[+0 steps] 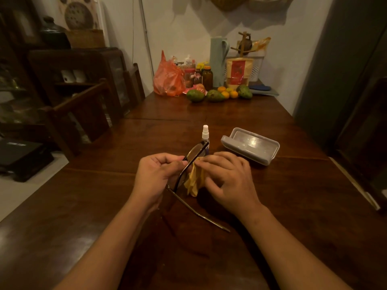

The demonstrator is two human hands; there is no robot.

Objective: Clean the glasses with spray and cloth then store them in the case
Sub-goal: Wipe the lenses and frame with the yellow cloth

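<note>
While both forearms reach forward over the dark wooden surface (297, 206), the hands meet just above it near the middle of the view. The left hand (157, 174) has its fingers curled inward, thumb and fingertips pinching the black frame of the glasses (196, 152) and holding them tilted, one lens raised toward the far end. The right hand (228, 181) lies knuckles-up beside it, thumb and forefinger gripping a crumpled yellow cloth (194, 182) against the nearer lens; its other fingers are loosely bent and spread.

One temple of the glasses is unfolded and slants down toward the person, its tip close to the wood; whether it touches, I cannot tell. A small spray bottle (205, 132) with a white nozzle stands upright just behind the glasses, partly hidden by the frame. A grey glasses case (251, 145) lies on the wood to the right of the bottle, near the right hand but apart from it.
</note>
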